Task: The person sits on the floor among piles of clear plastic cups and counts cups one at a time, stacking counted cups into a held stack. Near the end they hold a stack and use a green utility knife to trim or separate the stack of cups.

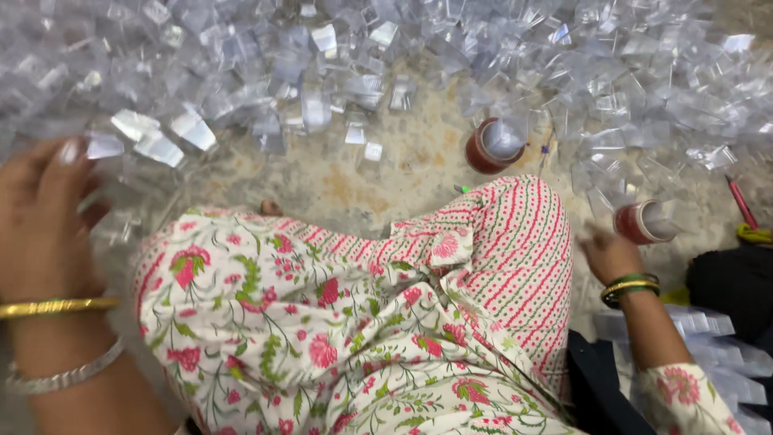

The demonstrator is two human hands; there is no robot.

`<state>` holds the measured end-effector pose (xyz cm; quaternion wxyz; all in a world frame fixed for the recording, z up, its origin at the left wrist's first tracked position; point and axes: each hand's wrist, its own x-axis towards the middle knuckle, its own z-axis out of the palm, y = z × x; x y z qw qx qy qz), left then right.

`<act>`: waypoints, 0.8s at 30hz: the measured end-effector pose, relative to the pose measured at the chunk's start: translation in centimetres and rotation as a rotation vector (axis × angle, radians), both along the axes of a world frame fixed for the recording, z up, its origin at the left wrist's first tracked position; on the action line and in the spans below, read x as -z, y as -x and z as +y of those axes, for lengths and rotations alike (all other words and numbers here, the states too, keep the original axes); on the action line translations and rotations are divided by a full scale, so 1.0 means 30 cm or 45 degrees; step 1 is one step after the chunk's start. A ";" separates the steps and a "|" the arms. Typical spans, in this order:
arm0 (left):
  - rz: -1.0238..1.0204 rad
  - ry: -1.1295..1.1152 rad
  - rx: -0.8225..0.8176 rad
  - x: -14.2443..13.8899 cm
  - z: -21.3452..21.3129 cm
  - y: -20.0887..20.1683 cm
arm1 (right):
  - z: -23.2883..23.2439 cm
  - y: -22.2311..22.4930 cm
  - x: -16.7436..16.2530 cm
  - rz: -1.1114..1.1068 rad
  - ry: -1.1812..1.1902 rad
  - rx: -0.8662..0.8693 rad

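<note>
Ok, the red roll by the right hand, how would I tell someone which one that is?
Start at the raised knee in striped red cloth. Just right of it, the right hand reaches for a red tape roll lying on its side. The other red roll sits farther off, above the knee, at the clear plastic pile's edge.

Left hand (40, 217) partly cut off by the frame's left edge, blurred, fingertips lost among clear plastic pieces (153, 137); grip impossible to judge. Right hand (605, 251) smeared by motion, fingers indistinct, contact with the red-brown tape roll (644, 221) beside it not clear. Heap of transparent plastic pieces (564, 56) running off the top, left and right edges, single shapes too blurred to separate. Stack of clear sheets (717, 354) clipped at the lower right corner. Pink pen (741, 203) half hidden. Legs concealed under floral cloth (338, 322).
</note>
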<state>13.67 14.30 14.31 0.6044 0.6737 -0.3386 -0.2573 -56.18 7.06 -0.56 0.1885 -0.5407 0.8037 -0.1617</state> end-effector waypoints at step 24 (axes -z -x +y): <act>-0.245 -1.352 -0.163 0.493 -0.963 -0.284 | -0.417 -0.753 -0.160 0.249 0.336 -0.659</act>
